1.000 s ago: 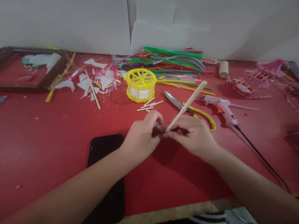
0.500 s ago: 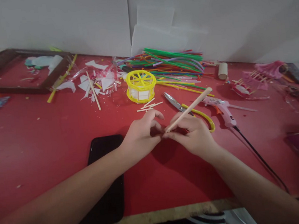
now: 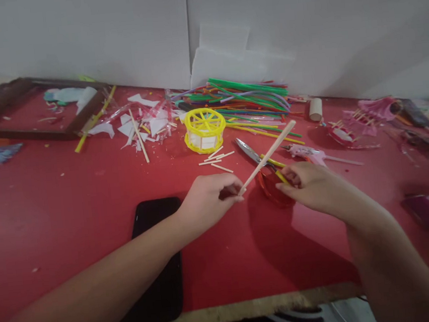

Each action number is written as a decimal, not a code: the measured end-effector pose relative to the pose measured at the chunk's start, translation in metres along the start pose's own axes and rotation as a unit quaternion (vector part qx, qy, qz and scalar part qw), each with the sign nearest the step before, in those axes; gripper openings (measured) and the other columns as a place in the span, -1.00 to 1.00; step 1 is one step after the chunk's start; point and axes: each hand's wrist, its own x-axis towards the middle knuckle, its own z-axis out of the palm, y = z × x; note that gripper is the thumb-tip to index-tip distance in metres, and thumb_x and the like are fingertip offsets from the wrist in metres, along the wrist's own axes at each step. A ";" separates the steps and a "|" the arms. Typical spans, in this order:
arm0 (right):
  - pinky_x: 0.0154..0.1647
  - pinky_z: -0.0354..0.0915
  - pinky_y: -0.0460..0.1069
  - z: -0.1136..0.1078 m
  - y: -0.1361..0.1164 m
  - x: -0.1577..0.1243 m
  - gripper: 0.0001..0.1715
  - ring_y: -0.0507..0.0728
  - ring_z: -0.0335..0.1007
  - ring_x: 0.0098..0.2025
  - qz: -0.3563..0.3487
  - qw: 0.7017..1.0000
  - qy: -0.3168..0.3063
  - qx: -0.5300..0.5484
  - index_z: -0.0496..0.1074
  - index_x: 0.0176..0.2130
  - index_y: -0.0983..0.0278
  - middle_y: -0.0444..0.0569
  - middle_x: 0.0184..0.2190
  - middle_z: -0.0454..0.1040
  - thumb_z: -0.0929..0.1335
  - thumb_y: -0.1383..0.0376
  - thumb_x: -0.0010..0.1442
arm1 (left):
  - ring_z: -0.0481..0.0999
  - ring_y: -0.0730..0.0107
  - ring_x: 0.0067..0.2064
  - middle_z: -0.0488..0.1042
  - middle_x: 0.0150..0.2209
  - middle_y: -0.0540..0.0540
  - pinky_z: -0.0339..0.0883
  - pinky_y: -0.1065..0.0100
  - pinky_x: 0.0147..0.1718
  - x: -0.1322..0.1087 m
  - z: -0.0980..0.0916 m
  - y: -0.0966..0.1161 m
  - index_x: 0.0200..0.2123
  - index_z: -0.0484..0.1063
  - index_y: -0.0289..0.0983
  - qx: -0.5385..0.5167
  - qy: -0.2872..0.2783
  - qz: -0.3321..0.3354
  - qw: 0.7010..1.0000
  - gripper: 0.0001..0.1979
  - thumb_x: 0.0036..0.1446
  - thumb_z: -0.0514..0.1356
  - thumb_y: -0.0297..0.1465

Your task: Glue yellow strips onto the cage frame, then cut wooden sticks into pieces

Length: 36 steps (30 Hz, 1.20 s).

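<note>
My left hand (image 3: 206, 197) pinches the lower end of a pale wooden stick (image 3: 269, 151), which slants up to the right. Closed around the handle of the scissors (image 3: 250, 152) is my right hand (image 3: 317, 186). Their blades point away to the upper left, behind the stick, and part of the handle is hidden by my fingers. Several short cut stick pieces (image 3: 221, 167) lie just beyond my left hand. Behind them stands a small round yellow frame (image 3: 204, 130) with a spoked top and white panels.
A black phone (image 3: 160, 267) lies under my left forearm. Colourful pipe cleaners (image 3: 246, 94) and white scraps (image 3: 158, 123) are at the back. A pink glue gun (image 3: 308, 153) rests beyond my right hand. A dark wooden frame (image 3: 22, 133) lies far left.
My right hand has let go of the stick, moved right and taken hold of the scissors' handle. The stick is now in my left hand alone. One more short piece lies on the table.
</note>
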 end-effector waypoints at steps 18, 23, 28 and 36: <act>-0.43 0.15 -0.02 -0.036 0.022 -0.027 -0.53 0.17 0.41 -0.40 0.058 0.992 -0.028 -0.107 0.26 -0.31 0.18 -0.04 -0.41 0.49 0.36 -0.12 0.02 | 0.55 0.43 -0.31 0.58 -0.35 0.02 0.39 0.44 -0.26 0.002 0.003 -0.005 -0.40 0.51 -0.24 0.011 0.015 0.038 0.999 -0.92 0.06 0.24 -0.52; -0.45 0.17 -0.02 -0.040 0.033 -0.043 -0.41 0.15 0.41 -0.46 0.051 0.994 -0.033 -0.086 0.25 -0.38 0.17 -0.05 -0.46 0.49 0.43 -0.21 -0.13 | 0.56 0.39 -0.30 0.59 -0.36 0.01 0.40 0.40 -0.25 0.004 0.003 -0.002 -0.43 0.51 -0.24 0.021 0.012 0.031 0.999 -0.94 0.07 0.24 -0.47; -0.44 0.17 -0.03 -0.037 0.031 -0.047 -0.44 0.12 0.40 -0.46 0.045 0.995 -0.032 -0.087 0.25 -0.41 0.15 -0.10 -0.50 0.47 0.48 -0.14 -0.16 | 0.54 0.42 -0.34 0.56 -0.39 0.02 0.37 0.42 -0.31 0.004 0.003 -0.003 -0.45 0.50 -0.24 0.023 0.011 0.033 0.999 -0.91 0.06 0.23 -0.50; -0.44 0.16 -0.03 -0.034 0.021 -0.042 -0.52 0.11 0.38 -0.48 0.041 0.995 -0.039 -0.079 0.26 -0.41 0.13 -0.13 -0.51 0.46 0.52 0.00 -0.15 | 0.54 0.43 -0.33 0.55 -0.40 0.02 0.40 0.43 -0.28 0.003 0.004 -0.007 -0.46 0.47 -0.24 0.004 0.010 0.030 0.999 -0.90 0.05 0.21 -0.53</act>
